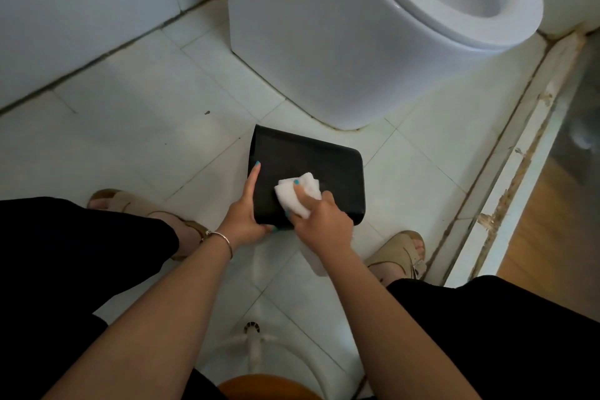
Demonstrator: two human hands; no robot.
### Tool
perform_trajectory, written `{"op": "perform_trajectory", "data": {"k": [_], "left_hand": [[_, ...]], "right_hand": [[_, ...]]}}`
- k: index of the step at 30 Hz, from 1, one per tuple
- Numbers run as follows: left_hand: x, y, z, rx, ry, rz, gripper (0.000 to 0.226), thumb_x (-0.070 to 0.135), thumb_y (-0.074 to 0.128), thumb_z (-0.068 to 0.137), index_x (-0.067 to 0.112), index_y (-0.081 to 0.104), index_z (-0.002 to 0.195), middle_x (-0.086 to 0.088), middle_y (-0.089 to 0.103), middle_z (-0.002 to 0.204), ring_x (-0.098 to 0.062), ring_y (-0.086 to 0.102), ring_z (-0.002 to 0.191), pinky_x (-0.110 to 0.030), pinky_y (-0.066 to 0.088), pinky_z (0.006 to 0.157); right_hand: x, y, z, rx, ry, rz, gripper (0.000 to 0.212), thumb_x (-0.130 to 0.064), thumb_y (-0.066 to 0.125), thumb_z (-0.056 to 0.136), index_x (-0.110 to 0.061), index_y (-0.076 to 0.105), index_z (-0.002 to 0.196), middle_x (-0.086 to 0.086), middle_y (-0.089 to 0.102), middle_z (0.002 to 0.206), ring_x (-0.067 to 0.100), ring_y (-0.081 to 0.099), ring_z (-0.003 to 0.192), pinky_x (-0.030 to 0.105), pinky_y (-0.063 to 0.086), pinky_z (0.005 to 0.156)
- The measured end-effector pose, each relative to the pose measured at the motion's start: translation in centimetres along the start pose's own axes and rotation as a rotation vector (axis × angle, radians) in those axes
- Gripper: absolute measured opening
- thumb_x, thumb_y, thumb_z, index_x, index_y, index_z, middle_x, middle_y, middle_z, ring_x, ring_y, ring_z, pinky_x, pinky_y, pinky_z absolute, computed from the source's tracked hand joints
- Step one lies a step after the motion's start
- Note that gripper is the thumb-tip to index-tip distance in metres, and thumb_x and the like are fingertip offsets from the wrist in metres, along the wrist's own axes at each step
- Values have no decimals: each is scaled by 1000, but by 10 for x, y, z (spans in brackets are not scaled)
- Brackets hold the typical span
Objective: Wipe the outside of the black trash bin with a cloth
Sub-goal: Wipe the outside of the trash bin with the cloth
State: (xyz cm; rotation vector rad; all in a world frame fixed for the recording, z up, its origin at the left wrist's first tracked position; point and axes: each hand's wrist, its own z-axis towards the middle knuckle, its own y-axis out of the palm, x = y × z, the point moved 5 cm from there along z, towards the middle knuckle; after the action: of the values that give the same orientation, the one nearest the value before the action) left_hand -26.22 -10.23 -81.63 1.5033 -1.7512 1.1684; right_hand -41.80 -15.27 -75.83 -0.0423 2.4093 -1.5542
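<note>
The black trash bin [324,169] lies on its side on the tiled floor, just in front of the toilet. My left hand [245,214] grips its near left edge, the forefinger stretched along the side. My right hand [319,221] holds a folded white cloth [300,193] and presses it onto the bin's upward-facing black surface, near the middle of its near half. The bin's opening is hidden from this angle.
A white toilet [373,26] stands close behind the bin. White tiled walls rise at the left [81,10]. A raised threshold [506,178] runs along the right. My sandalled feet [402,252] flank the bin, and a stool [253,351] stands under me.
</note>
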Motion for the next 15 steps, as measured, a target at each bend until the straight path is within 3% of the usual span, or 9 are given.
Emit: {"op": "perform_trajectory", "data": {"k": [5, 10, 15], "left_hand": [[3, 0, -3, -14, 8, 33, 130, 2, 81, 72, 56, -13, 144, -3, 50, 138, -13, 57, 101, -9, 48, 73], [6, 0, -3, -6, 6, 50, 130, 0, 80, 73, 58, -13, 143, -3, 47, 141, -12, 57, 97, -19, 52, 80], [14, -7, 4, 44, 0, 161, 132, 3, 83, 70, 52, -12, 146, -3, 55, 128, -20, 60, 102, -33, 54, 89]], "right_hand": [[50, -11, 0, 19, 178, 54, 57, -51, 54, 89, -53, 31, 141, 2, 44, 109, 26, 56, 90, 33, 43, 73], [74, -23, 4, 32, 260, 68, 56, -50, 53, 91, -50, 31, 142, 6, 47, 116, 31, 57, 100, 35, 41, 76], [75, -32, 5, 85, 251, 169, 56, -56, 50, 91, -53, 28, 143, 1, 44, 107, 25, 54, 95, 34, 45, 77]]}}
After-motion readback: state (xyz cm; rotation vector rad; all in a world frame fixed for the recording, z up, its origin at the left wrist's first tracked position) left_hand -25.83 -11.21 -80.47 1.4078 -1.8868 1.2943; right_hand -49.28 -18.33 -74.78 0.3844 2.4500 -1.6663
